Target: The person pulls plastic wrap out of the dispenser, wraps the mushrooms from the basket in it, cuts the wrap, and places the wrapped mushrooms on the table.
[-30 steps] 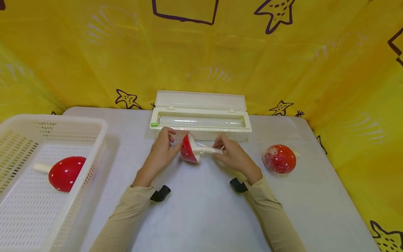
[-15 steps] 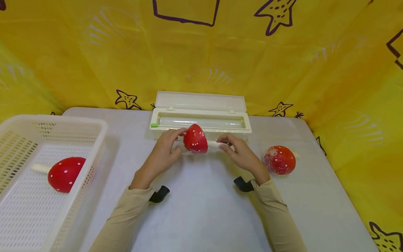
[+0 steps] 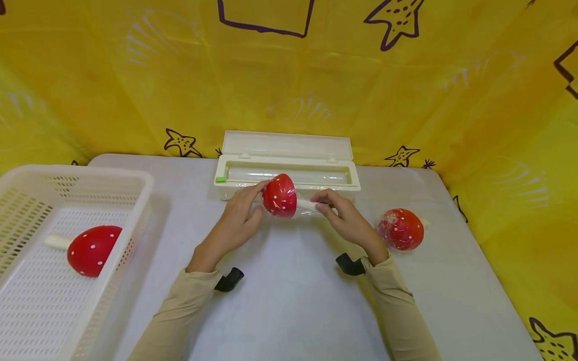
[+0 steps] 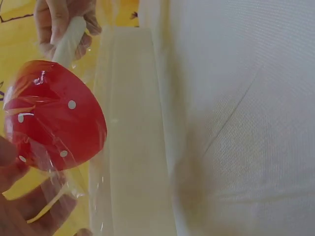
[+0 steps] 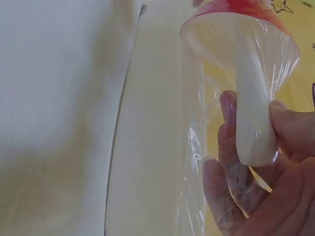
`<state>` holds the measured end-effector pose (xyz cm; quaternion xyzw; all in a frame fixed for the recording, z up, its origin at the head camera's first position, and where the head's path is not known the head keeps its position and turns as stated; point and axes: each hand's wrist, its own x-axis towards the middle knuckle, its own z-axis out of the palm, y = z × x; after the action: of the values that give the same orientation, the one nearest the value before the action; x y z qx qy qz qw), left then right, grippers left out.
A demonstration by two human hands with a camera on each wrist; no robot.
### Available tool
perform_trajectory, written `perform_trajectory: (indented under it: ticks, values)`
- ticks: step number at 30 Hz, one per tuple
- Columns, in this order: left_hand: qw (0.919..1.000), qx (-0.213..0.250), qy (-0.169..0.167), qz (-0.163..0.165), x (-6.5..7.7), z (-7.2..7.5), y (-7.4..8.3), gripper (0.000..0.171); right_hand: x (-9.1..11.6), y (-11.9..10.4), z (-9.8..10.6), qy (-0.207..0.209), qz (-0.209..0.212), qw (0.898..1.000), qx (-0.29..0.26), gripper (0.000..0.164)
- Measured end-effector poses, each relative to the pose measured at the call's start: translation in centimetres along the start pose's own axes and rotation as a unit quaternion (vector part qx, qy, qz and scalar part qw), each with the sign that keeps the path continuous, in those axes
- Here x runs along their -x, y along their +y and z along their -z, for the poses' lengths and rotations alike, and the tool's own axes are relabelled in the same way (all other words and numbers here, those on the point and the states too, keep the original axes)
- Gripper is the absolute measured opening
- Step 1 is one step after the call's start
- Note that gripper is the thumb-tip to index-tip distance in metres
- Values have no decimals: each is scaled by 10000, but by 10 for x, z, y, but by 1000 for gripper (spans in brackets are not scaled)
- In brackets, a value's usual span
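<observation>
A toy mushroom point(image 3: 280, 196) with a white-dotted red cap and a white stem is held level above the table, with clear plastic film around it. My right hand point(image 3: 345, 218) pinches the stem between thumb and fingers; in the right wrist view the film stretches from the cap's rim over the stem point(image 5: 253, 113). At the cap's left, my left hand point(image 3: 235, 220) touches it with extended fingertips, thumb apart below. The left wrist view shows loose film point(image 4: 74, 189) over those spread fingers. Right behind is an open white film box point(image 3: 289, 192) with a roll inside.
A second film-wrapped mushroom point(image 3: 402, 229) lies on the table at the right. On the left stands a white perforated basket point(image 3: 146, 195) with an unwrapped mushroom point(image 3: 94, 250) in it. Yellow patterned cloth point(image 3: 289, 75) hangs behind the table.
The mushroom has been turned and raised: its cap now shows its dotted outside where its hollow underside was visible. My right hand has moved slightly right. The other mushrooms stay put.
</observation>
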<state>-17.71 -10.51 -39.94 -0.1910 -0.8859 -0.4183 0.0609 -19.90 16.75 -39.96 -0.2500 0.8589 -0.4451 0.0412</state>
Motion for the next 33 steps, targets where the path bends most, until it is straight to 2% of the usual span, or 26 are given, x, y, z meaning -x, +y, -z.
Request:
perform_trajectory:
  ticks: [5,7,11,15,21,25,28,31,33]
  values:
    - [9997,-123,125,177,1,0,3,62,1,-1,0,1,50,10000,-15,20]
    - [9999,-76,-36,144,1,0,3,68,1,-2,0,-19,41,10000,-64,20]
    - [9994,34,-358,12,1,-2,2,91,1,-2,0,-54,34,9999,-104,20]
    - [9996,4,-216,-179,0,-6,2,101,2,-3,1,-98,135,9998,-67,20]
    - [9987,-287,38,-417,-1,-9,4,101,1,-4,0,-220,244,9994,-88,18]
    - [9982,-208,191,-530,-1,-11,4,96,1,-4,0,-177,281,9994,-11,19]
    - [9985,-100,75,-532,-1,-11,3,96,1,-4,0,-128,294,9995,59,19]
    - [9993,-37,-123,-356,-1,-10,4,97,2,-4,1,-122,290,9995,62,19]
    - [9995,72,-187,-235,-1,-9,4,88,2,-4,1,-134,262,9996,27,20]
